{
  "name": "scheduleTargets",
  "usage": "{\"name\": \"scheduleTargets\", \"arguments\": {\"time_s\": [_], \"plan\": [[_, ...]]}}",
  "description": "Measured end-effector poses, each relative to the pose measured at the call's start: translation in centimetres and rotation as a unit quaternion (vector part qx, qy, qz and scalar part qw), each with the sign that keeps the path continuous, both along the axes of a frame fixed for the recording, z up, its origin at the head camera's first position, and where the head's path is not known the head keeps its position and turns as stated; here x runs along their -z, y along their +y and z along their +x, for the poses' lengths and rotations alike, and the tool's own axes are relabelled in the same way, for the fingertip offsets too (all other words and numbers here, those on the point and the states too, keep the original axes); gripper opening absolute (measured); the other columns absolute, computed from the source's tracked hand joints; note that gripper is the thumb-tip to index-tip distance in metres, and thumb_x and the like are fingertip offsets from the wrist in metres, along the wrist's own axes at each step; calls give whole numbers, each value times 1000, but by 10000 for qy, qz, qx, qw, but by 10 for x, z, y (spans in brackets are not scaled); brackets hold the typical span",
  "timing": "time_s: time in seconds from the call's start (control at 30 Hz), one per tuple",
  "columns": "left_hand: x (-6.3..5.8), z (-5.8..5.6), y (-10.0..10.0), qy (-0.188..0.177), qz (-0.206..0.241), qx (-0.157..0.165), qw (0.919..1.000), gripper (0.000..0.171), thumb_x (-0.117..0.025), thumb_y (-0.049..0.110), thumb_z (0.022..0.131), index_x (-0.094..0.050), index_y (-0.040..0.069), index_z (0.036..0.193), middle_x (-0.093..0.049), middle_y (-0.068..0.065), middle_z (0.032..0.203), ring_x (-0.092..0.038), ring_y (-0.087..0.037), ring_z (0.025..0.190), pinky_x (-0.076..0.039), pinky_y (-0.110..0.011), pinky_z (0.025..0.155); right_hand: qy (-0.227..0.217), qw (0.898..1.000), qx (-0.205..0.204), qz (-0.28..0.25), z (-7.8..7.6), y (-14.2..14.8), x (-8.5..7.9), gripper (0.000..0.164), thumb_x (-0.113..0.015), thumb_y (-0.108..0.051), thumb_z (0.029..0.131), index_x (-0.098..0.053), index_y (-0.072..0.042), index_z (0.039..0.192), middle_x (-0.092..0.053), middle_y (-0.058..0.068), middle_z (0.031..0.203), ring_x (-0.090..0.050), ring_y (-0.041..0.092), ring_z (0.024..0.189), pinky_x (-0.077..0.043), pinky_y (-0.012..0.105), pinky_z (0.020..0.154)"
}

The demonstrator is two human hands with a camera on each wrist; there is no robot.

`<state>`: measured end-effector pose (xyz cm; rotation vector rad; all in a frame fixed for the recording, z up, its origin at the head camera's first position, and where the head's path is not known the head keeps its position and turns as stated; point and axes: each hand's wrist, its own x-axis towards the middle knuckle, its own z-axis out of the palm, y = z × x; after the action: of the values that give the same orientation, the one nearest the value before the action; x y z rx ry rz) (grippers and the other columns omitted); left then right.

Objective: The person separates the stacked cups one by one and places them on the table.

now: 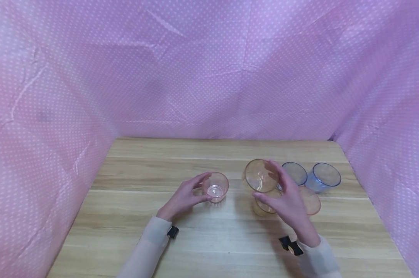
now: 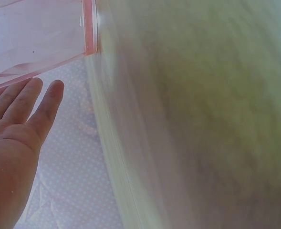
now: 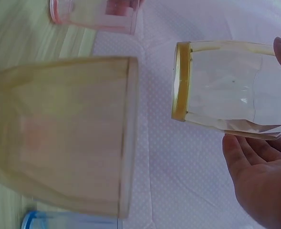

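My left hand point(image 1: 186, 195) has its thumb and fingers around a clear pink cup point(image 1: 216, 185), left of the table's middle. In the left wrist view the fingers lie against the side of that pink cup point(image 2: 40, 43). My right hand point(image 1: 287, 199) grips a clear amber cup point(image 1: 260, 175) between thumb and fingers, and it appears raised above the table. The right wrist view shows this amber cup point(image 3: 226, 86) with nothing visible inside. A second amber cup point(image 1: 265, 207) stands below the right hand, partly covered by it.
Two clear blue cups, one nearer point(image 1: 296, 173) and one farther right point(image 1: 324, 179), stand at the right of the wooden table point(image 1: 195, 239). Another pink cup point(image 1: 311, 200) is in front of them, partly behind the right hand. Dotted pink cloth point(image 1: 209, 77) surrounds the table.
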<state>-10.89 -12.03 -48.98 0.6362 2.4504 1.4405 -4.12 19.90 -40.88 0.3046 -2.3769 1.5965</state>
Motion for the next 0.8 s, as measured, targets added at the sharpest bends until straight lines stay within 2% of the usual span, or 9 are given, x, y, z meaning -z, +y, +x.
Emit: {"name": "scheduleTargets", "arguments": {"time_s": [0.1, 0.23, 0.5, 0.8], "plan": [[0, 0, 0, -8, 6, 2, 10000, 79, -87, 31, 85, -50, 21, 155, -53, -6, 154, -61, -38, 128, -49, -53, 109, 147, 9998, -21, -99, 1, 5, 0, 96, -91, 9, 71, -42, -1, 154, -56, 17, 144, -54, 9, 127, -39, 13, 110], [0, 0, 0, -21, 21, 3, 10000, 79, -88, 30, 85, -50, 21, 155, -53, -7, 154, -61, -38, 128, -49, -53, 109, 377, 9990, -66, -224, 4, 12, -2, 97, -88, 16, 68, -43, -1, 153, -54, 20, 144, -54, 10, 128, -40, 15, 111], [0, 0, 0, -26, 116, 34, 9999, 80, -88, 29, 85, -49, 19, 155, -53, -6, 155, -61, -38, 128, -49, -53, 109, 805, 9965, -9, -248, 8, 29, -2, 99, -84, 26, 63, -44, 4, 151, -56, 18, 145, -53, 13, 132, -42, 19, 110], [1, -1, 0, 8, 52, 52, 10000, 80, -87, 29, 85, -49, 18, 155, -52, -6, 155, -61, -37, 128, -49, -53, 109, 362, 9973, 426, -481, 19, 48, -4, 98, -82, 26, 66, -44, 0, 153, -56, 12, 147, -53, 14, 131, -40, 17, 110]]}}
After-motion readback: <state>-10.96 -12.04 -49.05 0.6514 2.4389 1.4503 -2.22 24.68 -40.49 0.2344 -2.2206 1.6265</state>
